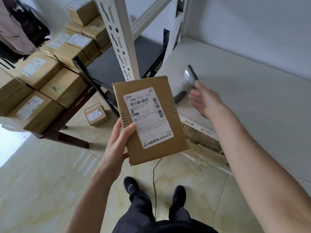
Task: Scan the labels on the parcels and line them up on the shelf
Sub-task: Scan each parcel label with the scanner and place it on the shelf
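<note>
1. Your left hand (117, 145) grips the flat brown cardboard parcel (149, 120), white label (148, 116) facing up, over the floor.
2. Your right hand (204, 100) is open, fingers by the grey handheld scanner (186, 83) lying on the white shelf (244, 101).

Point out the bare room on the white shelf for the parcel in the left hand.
The white shelf lies bare from the scanner rightward to the wall, and behind it. The right hand crowds the front left corner. The left hand holds the parcel. The table is packed with boxes.
</note>
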